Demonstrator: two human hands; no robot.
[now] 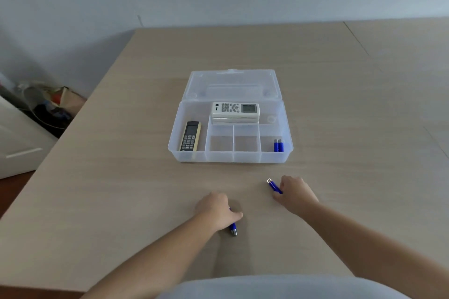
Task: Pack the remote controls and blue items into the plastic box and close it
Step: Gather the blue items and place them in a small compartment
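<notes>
Left hand: your left hand (218, 211) lies knuckles-up on the counter (121, 177), fingers curled over a blue item (233, 227) whose silver end pokes out toward you.
Right hand: your right hand (295, 192) sits a little farther out, fingers pinching a second blue item (274, 186) that points its metal loop toward the box.
Plastic box: the clear plastic box (230, 156) stands open beyond both hands, lid (230, 84) tilted back.
Box contents: a dark remote (190, 136) lies in the left compartment, a white remote (235, 110) across the rear one, two blue items (278, 145) in the front right compartment.
</notes>
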